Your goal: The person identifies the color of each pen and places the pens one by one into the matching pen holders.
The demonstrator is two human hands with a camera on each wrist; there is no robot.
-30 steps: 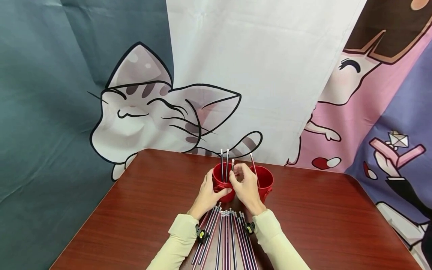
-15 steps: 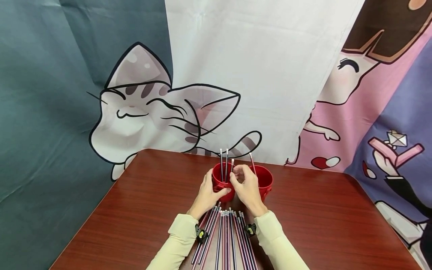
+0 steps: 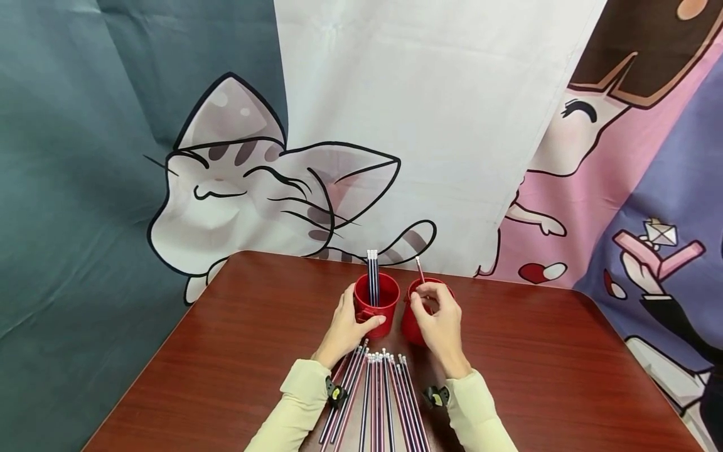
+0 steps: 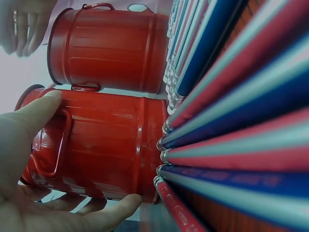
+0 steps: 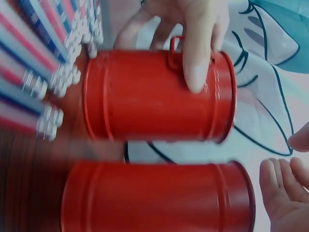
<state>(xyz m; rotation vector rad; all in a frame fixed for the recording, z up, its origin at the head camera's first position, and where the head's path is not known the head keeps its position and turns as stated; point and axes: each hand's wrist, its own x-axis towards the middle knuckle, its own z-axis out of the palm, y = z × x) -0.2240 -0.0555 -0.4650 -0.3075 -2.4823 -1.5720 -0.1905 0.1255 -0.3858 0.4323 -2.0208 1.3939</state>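
Note:
My left hand (image 3: 341, 333) holds the left red metal bucket (image 3: 391, 317), thumb on its front near the handle and fingers round its side, also plain in the left wrist view. Several blue-striped pencils (image 3: 373, 276) with white eraser ends stand together in that bucket, leaning on its left side. My right hand (image 3: 442, 323) is over the right red bucket (image 3: 412, 326), covering part of its rim. Thumb and fingers are apart with nothing between them in the right wrist view. One red-striped pencil (image 3: 420, 270) leans in the right bucket, its lower part hidden.
Many red-striped and blue-striped pencils (image 3: 377, 402) lie fanned on the brown table (image 3: 237, 364), between my forearms, eraser ends toward the buckets. Behind the table's far edge hangs a cartoon-printed cloth (image 3: 440, 125).
My right hand has let go of a pencil in the left bucket and moved right to the right bucket. The pencils in the left bucket now stand close together. My left hand keeps its hold.

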